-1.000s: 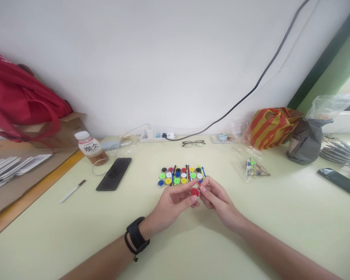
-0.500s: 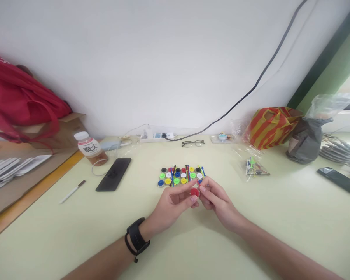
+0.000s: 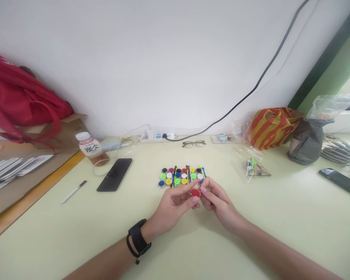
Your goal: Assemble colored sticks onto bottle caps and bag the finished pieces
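Note:
My left hand (image 3: 172,203) pinches a red round disc (image 3: 195,193) between thumb and fingers, just above the table. My right hand (image 3: 218,200) is closed beside it, thumb and index finger pressed on a small red piece (image 3: 198,183) that is mostly hidden. The two hands meet at the fingertips. Just beyond them lie rows of small round discs in several colours, among them a green disc (image 3: 163,176) and a yellow disc (image 3: 168,181). Thin coloured arrow-tipped sticks (image 3: 188,174) lie between groups of discs; the fingers cover the nearest right part.
Left of the hands are a black phone (image 3: 114,175), a white pen-like stick (image 3: 74,192) and a drink bottle (image 3: 92,149). Eyeglasses (image 3: 194,144) and a power strip (image 3: 157,137) lie along the wall. At right are a clear bag of small parts (image 3: 255,168), a striped bag (image 3: 275,128) and another phone (image 3: 342,182).
The view has shifted very slightly. Both hands keep the same grip at the red disc, with no clear movement of the pieces.

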Available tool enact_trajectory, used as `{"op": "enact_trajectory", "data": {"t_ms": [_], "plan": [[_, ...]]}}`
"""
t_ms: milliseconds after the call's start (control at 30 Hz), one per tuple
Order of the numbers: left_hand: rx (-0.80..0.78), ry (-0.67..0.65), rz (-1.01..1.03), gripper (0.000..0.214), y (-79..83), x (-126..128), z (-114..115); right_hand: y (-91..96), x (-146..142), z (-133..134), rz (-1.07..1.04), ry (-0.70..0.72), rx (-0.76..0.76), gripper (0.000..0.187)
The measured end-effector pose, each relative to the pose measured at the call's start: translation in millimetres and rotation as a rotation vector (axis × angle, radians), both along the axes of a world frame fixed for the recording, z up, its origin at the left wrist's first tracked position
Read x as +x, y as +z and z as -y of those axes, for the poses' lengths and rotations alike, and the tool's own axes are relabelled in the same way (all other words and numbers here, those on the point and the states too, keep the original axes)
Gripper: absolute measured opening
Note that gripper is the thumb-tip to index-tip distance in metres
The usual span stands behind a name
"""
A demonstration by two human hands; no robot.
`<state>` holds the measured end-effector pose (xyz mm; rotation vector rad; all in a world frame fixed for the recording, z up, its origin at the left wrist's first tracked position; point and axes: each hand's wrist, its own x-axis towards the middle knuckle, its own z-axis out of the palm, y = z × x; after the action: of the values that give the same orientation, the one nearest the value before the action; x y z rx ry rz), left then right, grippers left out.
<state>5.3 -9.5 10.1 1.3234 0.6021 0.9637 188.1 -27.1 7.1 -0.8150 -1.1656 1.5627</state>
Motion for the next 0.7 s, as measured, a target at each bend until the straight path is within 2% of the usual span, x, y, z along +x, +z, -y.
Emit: {"op": "enact_trajectory", "data": {"t_ms": [700], "plan": [[0.022,0.016,-0.044,0.046,-7.8,-0.5,1.9,-2.0,-1.1,0.9,-0.019,-0.016,-0.006,0.036]]}}
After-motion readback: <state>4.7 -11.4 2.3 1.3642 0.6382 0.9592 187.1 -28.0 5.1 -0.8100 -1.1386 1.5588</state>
